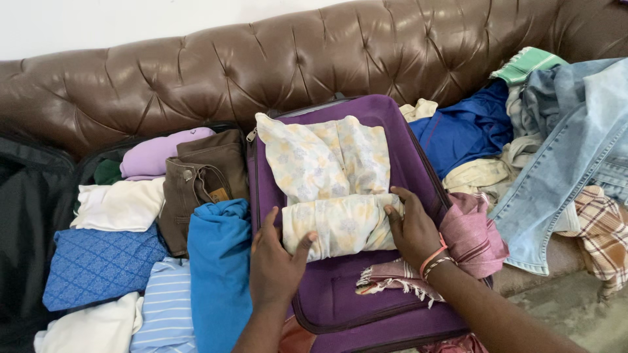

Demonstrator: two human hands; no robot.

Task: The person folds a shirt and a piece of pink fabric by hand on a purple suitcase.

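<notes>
A pale yellow floral garment point(330, 183) lies on the purple suitcase lid point(340, 297), its lower end rolled into a thick fold. My left hand point(275, 265) grips the left end of that roll, thumb on top. My right hand point(412, 229), with orange and beaded bracelets at the wrist, presses the roll's right end with its fingers. A pink fringed cloth point(468, 238) lies under my right wrist.
Folded clothes fill the open suitcase half on the left: blue shirt point(219, 268), brown trousers point(203, 183), lilac top point(157, 153), white point(121, 206) and patterned blue pieces point(98, 265). Loose jeans point(569, 163), a blue garment point(468, 131) and a plaid cloth point(605, 235) lie right on the brown leather sofa point(261, 65).
</notes>
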